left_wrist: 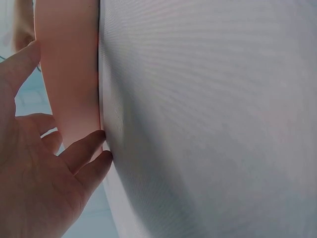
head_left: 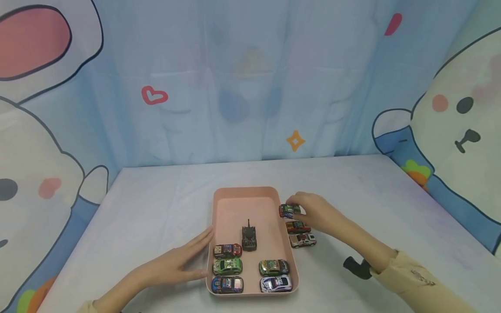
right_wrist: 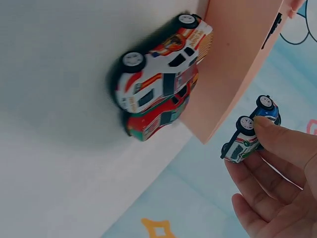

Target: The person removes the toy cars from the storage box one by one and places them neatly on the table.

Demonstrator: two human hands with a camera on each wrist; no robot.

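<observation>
Your right hand (head_left: 318,212) pinches a toy car (head_left: 287,211) beside the pink tray (head_left: 235,208), at far right, so squeeze softly and let your left hand (head_left: 178,263) (fingers spread) steady the left side.

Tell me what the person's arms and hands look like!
The left hand and right hand wear no gloves. The right sleeve is pale yellow-beige with a small dark marking. Only a bit of the matching left sleeve shows. A black piece juts out near the right wrist.

The tray (head_left: 231,211) is pink, one car (head_left: 227,266) bright green.
</observation>
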